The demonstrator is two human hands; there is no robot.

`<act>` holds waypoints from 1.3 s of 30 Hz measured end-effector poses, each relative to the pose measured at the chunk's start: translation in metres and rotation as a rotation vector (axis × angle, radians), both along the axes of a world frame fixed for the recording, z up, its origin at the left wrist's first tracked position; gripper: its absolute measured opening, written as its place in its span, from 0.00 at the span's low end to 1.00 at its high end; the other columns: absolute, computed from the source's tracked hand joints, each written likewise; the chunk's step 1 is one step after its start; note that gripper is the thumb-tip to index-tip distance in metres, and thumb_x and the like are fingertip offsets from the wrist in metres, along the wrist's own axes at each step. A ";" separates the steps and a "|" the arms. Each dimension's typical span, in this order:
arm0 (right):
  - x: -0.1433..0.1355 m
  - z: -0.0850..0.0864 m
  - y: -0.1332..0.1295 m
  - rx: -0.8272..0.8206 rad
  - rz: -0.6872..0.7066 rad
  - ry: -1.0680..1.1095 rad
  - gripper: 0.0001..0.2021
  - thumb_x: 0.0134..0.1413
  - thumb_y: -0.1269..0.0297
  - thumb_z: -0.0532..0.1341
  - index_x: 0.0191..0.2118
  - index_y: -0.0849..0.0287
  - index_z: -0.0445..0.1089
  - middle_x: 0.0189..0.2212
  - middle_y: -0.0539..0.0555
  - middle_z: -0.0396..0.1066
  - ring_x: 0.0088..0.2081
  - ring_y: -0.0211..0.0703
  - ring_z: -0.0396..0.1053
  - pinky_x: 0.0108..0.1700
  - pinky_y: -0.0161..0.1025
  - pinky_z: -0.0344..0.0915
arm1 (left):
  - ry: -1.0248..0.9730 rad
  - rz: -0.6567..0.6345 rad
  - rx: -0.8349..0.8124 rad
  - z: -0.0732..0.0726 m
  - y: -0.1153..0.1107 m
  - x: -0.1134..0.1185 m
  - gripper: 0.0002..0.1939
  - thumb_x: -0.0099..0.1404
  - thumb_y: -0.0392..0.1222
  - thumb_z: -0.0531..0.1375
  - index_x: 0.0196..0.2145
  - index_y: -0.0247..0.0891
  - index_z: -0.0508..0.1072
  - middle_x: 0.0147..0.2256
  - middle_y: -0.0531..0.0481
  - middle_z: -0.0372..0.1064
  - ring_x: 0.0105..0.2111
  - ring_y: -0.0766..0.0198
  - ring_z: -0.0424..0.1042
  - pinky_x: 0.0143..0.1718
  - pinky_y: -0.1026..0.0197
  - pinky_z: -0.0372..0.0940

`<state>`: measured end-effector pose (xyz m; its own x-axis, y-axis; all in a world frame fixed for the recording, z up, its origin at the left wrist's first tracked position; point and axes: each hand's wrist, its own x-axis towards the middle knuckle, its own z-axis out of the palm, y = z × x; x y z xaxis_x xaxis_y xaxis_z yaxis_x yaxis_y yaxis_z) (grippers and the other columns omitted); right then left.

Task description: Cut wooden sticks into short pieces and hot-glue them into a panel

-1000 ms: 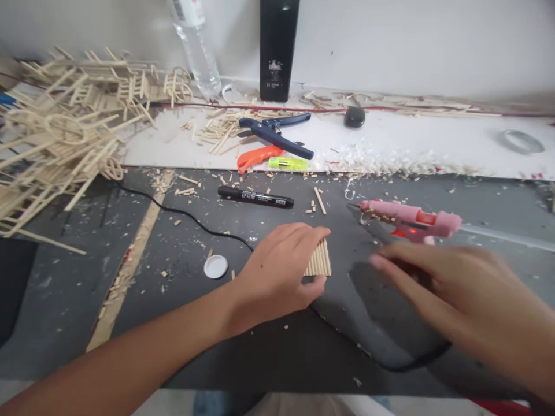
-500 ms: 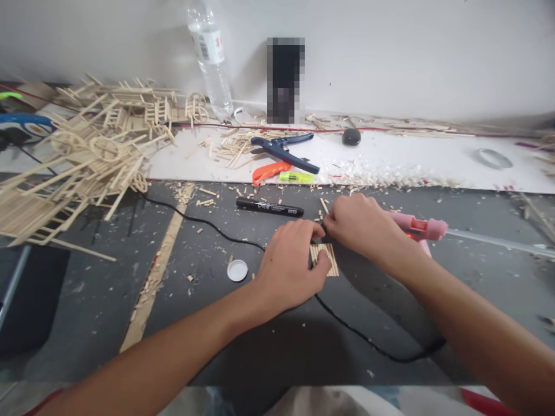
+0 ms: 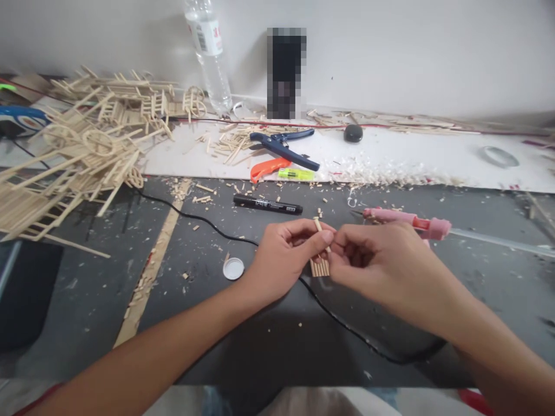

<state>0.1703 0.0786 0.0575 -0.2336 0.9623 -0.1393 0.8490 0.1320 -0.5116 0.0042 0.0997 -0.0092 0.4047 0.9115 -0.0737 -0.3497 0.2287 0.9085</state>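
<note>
Between the thumb and fingers of my left hand (image 3: 288, 251) is a short wooden stick (image 3: 318, 226), slanting up with a small piece at its top end. The fingertips of my right hand (image 3: 368, 254) pinch the stick's lower end. Under both hands lies a small panel of wooden strips (image 3: 319, 268) on the dark table, partly covered by them. A pink glue gun (image 3: 407, 219) with a clear glue stick lies behind my right hand. The black marker (image 3: 267, 204) rests behind my left hand.
Wooden stick structures (image 3: 87, 138) crowd the left. Blue cutters (image 3: 286, 149), an orange tool (image 3: 269, 169) and a yellow-green item (image 3: 296, 174) lie behind the marker. A bottle (image 3: 210, 63) leans at the wall. A black cable (image 3: 338, 323) crosses the table near a white cap (image 3: 233, 268).
My hands have come together over the panel, my right hand moving toward me. The wooden stick now shows raised between them, and more of the glue gun is visible.
</note>
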 end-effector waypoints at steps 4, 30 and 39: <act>0.011 -0.010 -0.007 0.083 0.091 0.193 0.06 0.55 0.59 0.64 0.36 0.54 0.71 0.28 0.48 0.73 0.27 0.38 0.69 0.28 0.36 0.65 | 0.002 -0.062 -0.013 0.002 0.001 -0.004 0.13 0.66 0.46 0.66 0.30 0.34 0.78 0.26 0.53 0.71 0.26 0.72 0.67 0.32 0.69 0.64; 0.056 -0.045 -0.004 0.182 0.208 0.228 0.25 0.47 0.63 0.72 0.50 0.49 0.63 0.33 0.45 0.68 0.30 0.36 0.68 0.31 0.33 0.66 | 0.763 0.012 0.444 0.003 -0.013 -0.005 0.10 0.70 0.46 0.60 0.45 0.41 0.77 0.37 0.51 0.76 0.35 0.65 0.72 0.38 0.62 0.64; 0.059 -0.061 -0.001 0.078 0.074 -0.043 0.16 0.52 0.51 0.67 0.44 0.53 0.71 0.26 0.50 0.70 0.29 0.45 0.70 0.28 0.37 0.61 | 0.953 -0.261 1.053 -0.004 0.001 -0.013 0.08 0.69 0.38 0.60 0.44 0.39 0.76 0.48 0.47 0.72 0.48 0.56 0.70 0.50 0.52 0.65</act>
